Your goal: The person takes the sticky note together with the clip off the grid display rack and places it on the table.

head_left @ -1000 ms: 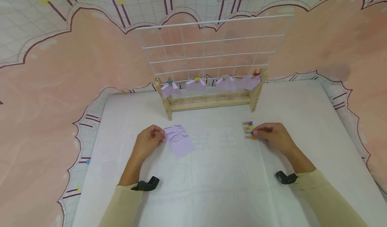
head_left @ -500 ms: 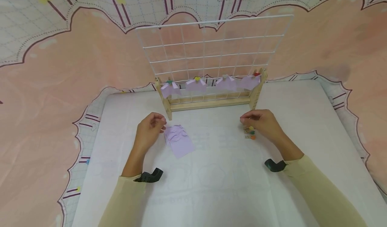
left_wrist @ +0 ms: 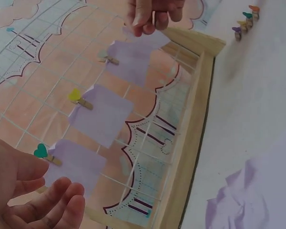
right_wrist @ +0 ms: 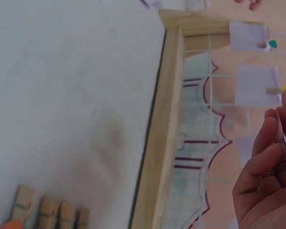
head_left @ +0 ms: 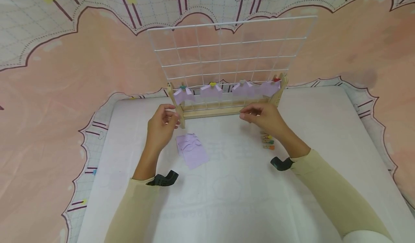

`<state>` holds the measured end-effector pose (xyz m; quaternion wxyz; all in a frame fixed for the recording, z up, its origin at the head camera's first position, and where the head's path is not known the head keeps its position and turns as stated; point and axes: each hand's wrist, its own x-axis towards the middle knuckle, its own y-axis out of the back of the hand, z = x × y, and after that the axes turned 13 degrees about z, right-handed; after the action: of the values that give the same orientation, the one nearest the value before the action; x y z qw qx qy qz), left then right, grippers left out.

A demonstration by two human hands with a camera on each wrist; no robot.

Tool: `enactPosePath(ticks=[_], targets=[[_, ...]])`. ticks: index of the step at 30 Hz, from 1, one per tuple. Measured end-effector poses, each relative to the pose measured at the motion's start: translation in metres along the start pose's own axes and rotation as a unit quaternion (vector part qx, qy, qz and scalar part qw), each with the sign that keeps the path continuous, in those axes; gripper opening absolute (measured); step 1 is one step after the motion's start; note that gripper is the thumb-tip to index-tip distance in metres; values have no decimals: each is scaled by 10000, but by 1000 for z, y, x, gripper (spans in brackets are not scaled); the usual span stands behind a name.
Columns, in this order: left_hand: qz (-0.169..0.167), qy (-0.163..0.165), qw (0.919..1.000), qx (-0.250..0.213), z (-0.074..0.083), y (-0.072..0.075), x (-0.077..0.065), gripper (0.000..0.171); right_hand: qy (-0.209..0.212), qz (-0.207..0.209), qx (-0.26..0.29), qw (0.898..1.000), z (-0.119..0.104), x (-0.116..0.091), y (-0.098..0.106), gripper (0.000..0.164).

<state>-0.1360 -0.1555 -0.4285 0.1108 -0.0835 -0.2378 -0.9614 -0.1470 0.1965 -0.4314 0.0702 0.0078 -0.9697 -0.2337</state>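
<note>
My left hand [head_left: 163,124] hovers by the left end of the wooden stand, fingers loosely bent, nothing visible in it. In the left wrist view its fingers [left_wrist: 62,195] are near a note [left_wrist: 78,164] held by a green heart clothespin [left_wrist: 47,155]. My right hand [head_left: 264,115] is in front of the stand's right half. In the right wrist view its loosely bent fingers [right_wrist: 264,136] show no held thing. Several lilac notes [head_left: 211,91] hang along the white wire grid [head_left: 227,59], each visible pin heart-topped. Both hands appear apart from the notes.
A loose pile of lilac notes [head_left: 192,153] lies on the white table [head_left: 220,199], nearer than the left hand. Several wooden clothespins [head_left: 268,142] lie in a column beneath the right forearm. The wooden base [head_left: 223,111] supports the grid at the back.
My left hand has moved away from the loose note pile, forward toward the stand. My right hand has left the clothespins and moved forward and left. The hanging notes stay as they were.
</note>
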Motion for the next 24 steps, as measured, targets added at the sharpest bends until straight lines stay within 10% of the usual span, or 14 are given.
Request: enactPosePath(ticks=[24], targets=[[294, -474, 9982, 223, 24, -8, 26, 42, 1281, 201, -265, 9912, -69, 43, -64, 30]])
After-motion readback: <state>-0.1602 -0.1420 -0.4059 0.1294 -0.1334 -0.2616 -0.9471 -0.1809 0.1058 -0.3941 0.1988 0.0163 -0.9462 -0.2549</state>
